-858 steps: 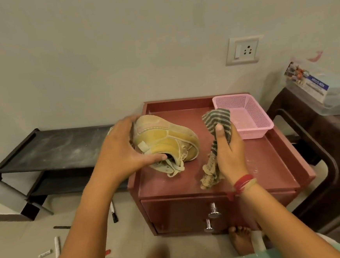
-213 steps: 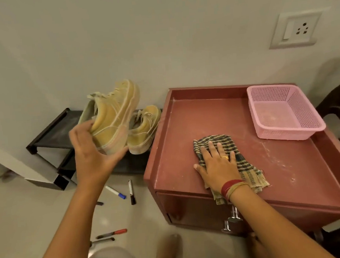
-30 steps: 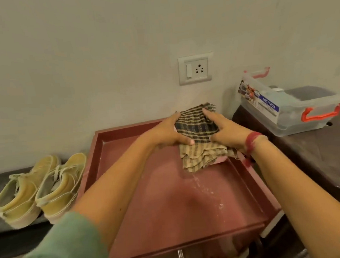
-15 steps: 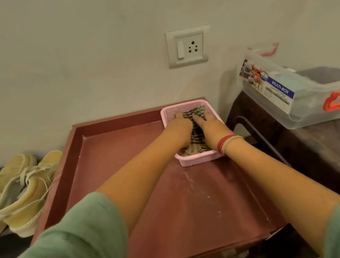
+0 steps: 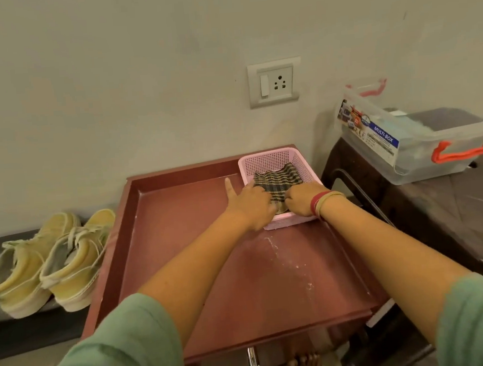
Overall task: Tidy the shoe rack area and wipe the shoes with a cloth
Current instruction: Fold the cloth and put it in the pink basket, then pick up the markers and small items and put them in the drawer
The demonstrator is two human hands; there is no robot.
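cloth (image 5: 277, 181) in pink basket (image 5: 267, 155), 1 o'clock corner of cabinet (image 5: 196, 244). my left hand (image 5: 250, 203) and right hand (image 5: 299, 200) both curled on its near edge, left index sticking out. rest of cloth at 12 o'clock from both. shoes (image 5: 53, 264) at 9 o'clock, left hand nearer.

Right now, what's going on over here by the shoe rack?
A person is settling a checked cloth into the pink basket on the red cabinet. The right hand grips the cloth's near edge; the left hand touches it alongside. Two yellow shoes stand together on the dark rack to the left.
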